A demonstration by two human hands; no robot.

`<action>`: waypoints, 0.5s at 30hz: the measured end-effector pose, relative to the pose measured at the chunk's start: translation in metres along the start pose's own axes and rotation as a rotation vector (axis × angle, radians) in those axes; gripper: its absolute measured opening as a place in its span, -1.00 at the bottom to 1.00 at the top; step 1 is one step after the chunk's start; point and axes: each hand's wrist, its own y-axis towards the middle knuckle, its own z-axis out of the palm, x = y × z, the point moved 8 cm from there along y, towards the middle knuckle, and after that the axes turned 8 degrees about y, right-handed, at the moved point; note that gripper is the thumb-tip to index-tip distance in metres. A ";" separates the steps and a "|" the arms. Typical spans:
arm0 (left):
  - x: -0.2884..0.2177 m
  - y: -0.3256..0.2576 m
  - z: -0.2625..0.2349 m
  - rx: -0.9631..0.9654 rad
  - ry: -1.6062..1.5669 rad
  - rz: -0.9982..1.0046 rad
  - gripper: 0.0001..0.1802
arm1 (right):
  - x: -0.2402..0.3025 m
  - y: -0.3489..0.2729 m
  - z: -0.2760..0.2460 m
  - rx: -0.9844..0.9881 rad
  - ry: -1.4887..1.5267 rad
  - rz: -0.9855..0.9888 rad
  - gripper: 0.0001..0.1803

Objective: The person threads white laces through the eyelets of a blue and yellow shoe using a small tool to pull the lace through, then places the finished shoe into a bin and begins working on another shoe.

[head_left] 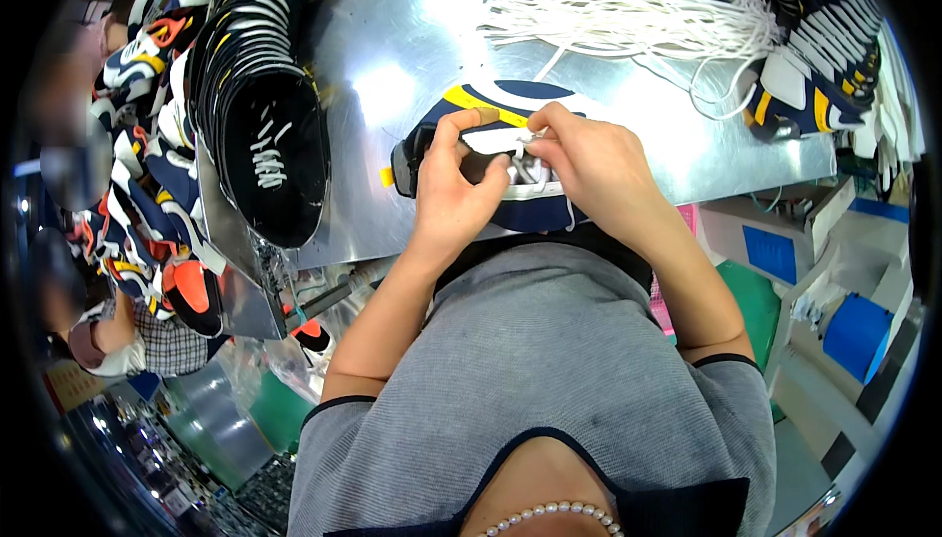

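On the metal table right in front of me lies a navy shoe upper (525, 215) with white and yellow parts and a dark heel end at its left. My left hand (453, 184) holds it near the opening, index finger over the far edge and thumb at the lacing area. My right hand (597, 169) pinches a white shoelace (523, 143) between thumb and index finger above the eyelet area. The fingertips hide part of the lace and the eyelets.
Nested dark shoe uppers (280, 145) stand at the table's left side. A bundle of white laces (628, 22) lies across the far side. More stacked uppers (810, 96) fill the far right. Beyond the left edge are a heap of colourful uppers (157, 208) and another person (172, 336).
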 end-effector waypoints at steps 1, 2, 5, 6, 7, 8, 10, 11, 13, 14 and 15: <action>-0.003 0.000 0.000 -0.028 0.079 0.053 -0.52 | -0.001 0.001 0.002 0.005 -0.001 0.014 -0.78; -0.008 0.001 0.000 -0.057 0.160 0.113 -0.50 | -0.002 0.003 0.002 0.006 -0.001 0.026 -0.78; -0.002 0.002 -0.002 -0.110 0.182 0.101 -0.49 | -0.004 0.005 0.003 0.034 0.018 0.011 -0.78; -0.003 0.003 0.000 -0.097 0.153 0.151 -0.52 | -0.004 0.004 0.003 0.043 0.014 0.009 -0.78; -0.005 0.003 0.002 -0.099 0.168 0.171 -0.56 | -0.006 0.002 -0.001 0.028 0.016 0.000 -0.78; -0.006 0.002 0.004 -0.108 0.066 0.127 -0.56 | -0.006 -0.001 -0.006 0.013 0.014 -0.006 -0.78; -0.004 0.003 0.003 -0.104 0.109 0.146 -0.56 | -0.002 -0.009 -0.014 -0.011 0.011 -0.019 -0.78; -0.005 0.003 0.003 -0.107 0.141 0.152 -0.56 | 0.000 -0.012 -0.017 -0.033 0.023 -0.016 -0.78; -0.006 0.004 0.002 -0.116 0.204 0.161 -0.56 | 0.001 -0.016 -0.021 -0.075 0.048 -0.013 -0.79; -0.006 0.005 0.002 -0.113 0.193 0.152 -0.56 | 0.001 -0.016 -0.021 -0.087 0.051 -0.022 -0.79; -0.006 0.004 0.003 -0.110 0.182 0.143 -0.56 | -0.001 -0.016 -0.018 -0.099 0.053 -0.032 -0.79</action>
